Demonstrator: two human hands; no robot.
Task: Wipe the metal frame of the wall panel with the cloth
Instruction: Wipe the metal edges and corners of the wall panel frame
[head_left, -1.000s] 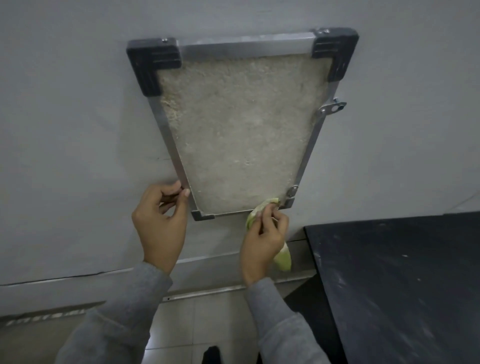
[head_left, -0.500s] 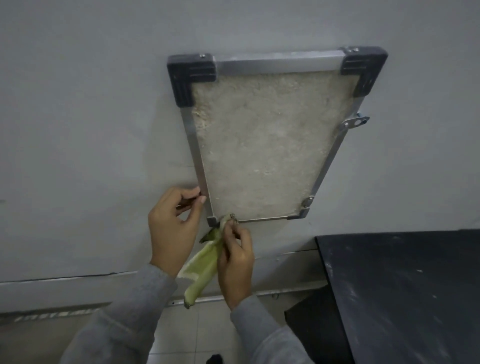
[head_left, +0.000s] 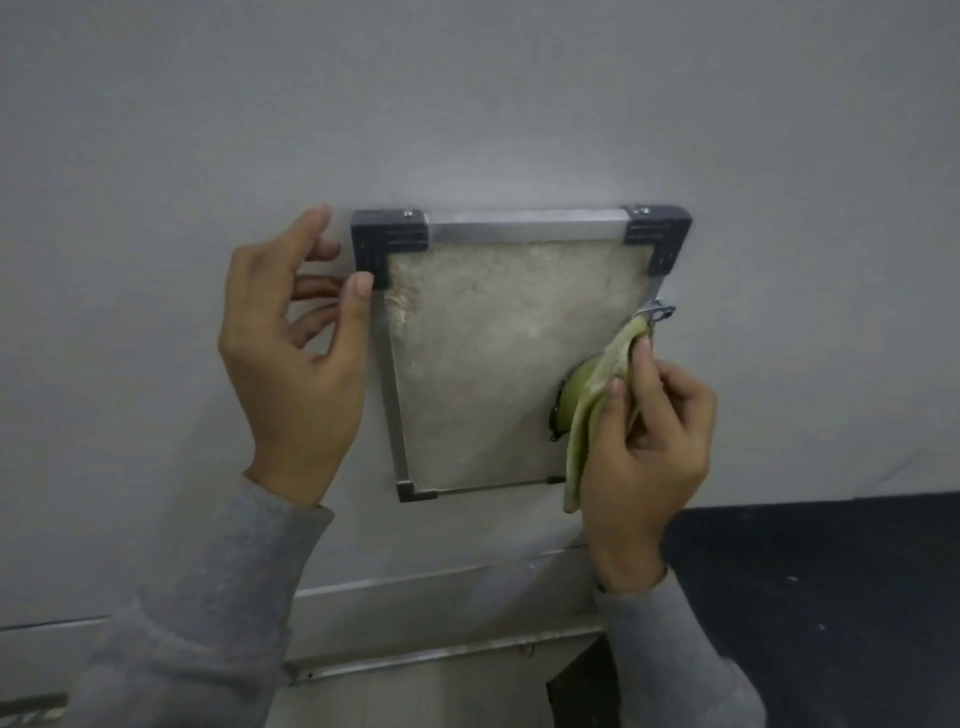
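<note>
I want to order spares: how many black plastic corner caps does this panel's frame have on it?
2 large caps: the top-left corner cap and the top-right corner cap. The bottom-left corner has only a small bracket; the cloth and right hand hide the bottom-right.

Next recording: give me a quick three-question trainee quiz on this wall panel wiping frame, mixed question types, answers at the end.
1. True or false: the green cloth is pressed against the right side of the metal frame, just below the small latch.
2. Which hand grips the cloth? A) left hand B) right hand
3. Fill in: the left hand's thumb touches the frame just below the black top-______ corner cap.

Key: 1 true; 2 B; 3 left.
</note>
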